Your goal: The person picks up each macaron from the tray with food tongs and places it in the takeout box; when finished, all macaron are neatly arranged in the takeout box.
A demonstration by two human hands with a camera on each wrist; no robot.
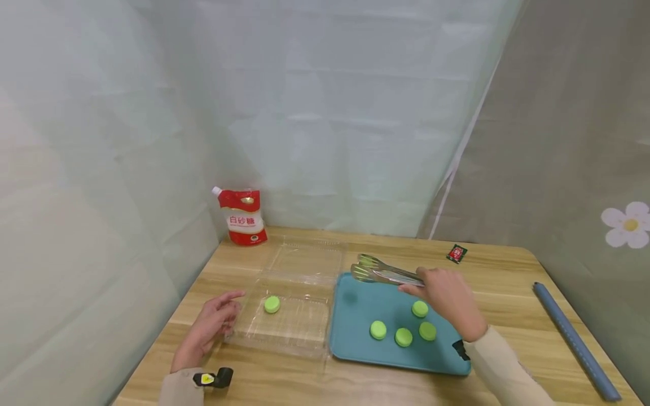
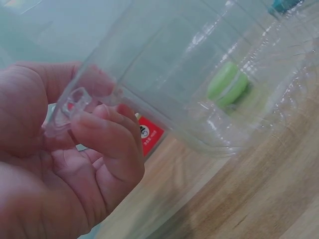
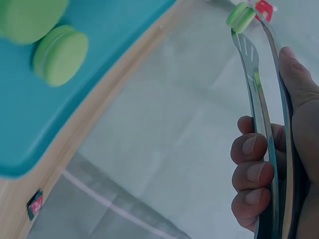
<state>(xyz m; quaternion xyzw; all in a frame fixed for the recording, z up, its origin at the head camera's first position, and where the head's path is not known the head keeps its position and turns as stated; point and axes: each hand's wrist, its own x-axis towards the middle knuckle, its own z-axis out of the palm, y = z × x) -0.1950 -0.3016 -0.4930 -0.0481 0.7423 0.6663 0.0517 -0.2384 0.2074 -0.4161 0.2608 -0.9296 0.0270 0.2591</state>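
In the head view my right hand (image 1: pixel 449 298) grips metal food tongs (image 1: pixel 391 276) over the back of the blue tray (image 1: pixel 352 318). A green macaron (image 3: pixel 240 18) is pinched between the tong tips in the right wrist view. Several more macarons, such as this green macaron (image 1: pixel 403 337), lie on the tray. At left stands a clear plastic container (image 1: pixel 303 330) with its lid folded back, one green macaron (image 1: pixel 272 304) inside near its left wall. My left hand (image 1: pixel 212 324) holds the container's left rim, fingers curled at the edge in the left wrist view.
A red and white sugar bag (image 1: pixel 244 218) stands at the back left. A small red and green packet (image 1: pixel 457 254) lies at the back right. Along the table's right side runs a long blue-grey bar (image 1: pixel 576 341). Cloth curtains (image 1: pixel 355 124) hang behind the table.
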